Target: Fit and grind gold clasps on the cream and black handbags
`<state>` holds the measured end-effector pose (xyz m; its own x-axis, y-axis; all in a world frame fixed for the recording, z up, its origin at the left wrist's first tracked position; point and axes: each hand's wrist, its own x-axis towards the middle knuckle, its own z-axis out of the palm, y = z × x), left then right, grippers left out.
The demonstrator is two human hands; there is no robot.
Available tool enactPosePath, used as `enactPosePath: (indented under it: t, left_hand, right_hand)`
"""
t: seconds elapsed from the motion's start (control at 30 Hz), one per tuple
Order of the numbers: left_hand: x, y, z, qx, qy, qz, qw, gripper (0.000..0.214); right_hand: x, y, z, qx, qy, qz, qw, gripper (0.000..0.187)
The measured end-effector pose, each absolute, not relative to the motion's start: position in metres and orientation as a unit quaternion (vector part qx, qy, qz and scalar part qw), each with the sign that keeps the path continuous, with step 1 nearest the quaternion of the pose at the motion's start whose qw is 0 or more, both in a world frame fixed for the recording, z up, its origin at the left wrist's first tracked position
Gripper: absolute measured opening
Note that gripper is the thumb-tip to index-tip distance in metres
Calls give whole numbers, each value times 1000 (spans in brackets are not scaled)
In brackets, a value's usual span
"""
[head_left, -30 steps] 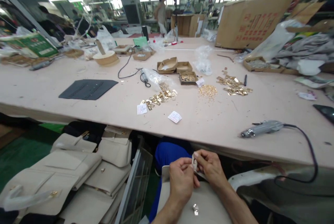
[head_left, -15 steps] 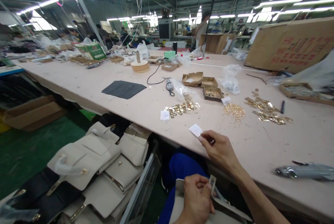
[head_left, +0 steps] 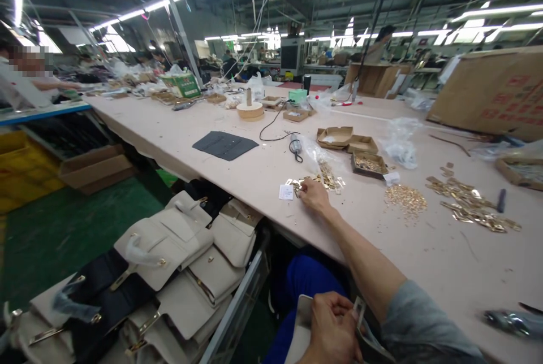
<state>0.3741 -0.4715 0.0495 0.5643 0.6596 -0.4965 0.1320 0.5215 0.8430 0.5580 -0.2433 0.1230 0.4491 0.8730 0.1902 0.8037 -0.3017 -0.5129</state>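
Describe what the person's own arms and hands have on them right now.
Both hands are bare: no gloves, rings or watch show. The right hand has a bare forearm, with a grey sleeve pushed up near the elbow. The left hand shows only to the wrist, so its sleeve is out of view.

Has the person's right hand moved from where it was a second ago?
Yes. The right hand went from the lap, beside the left hand, forward onto the table, and now rests at the pile of gold metal pieces.
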Motion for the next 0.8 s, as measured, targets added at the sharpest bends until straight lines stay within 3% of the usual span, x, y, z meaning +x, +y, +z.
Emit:
enactPosePath:
  t: [0.17,0.33,0.43,0.57,0.8]
  left_hand:
    - [374,-466,55,460,433,154,760,50]
    - [372,-464,53,460,404,175,771,41]
    - [372,-461,58,461,390,183,776,34]
    - [373,-455,68,462,393,170,777,33]
    - [373,-452,79,491,363,185,770,29]
  right_hand:
    - [559,-237,127,-800,-514,101,292,8]
    - [562,-271,146,-751,-526,132,378,17]
    - [565,-318,160,-717,-525,139,438,24]
    - [558,-403,169,-631,-513,175,555,13]
    - [522,-519,145,-649,-409,213,605,14]
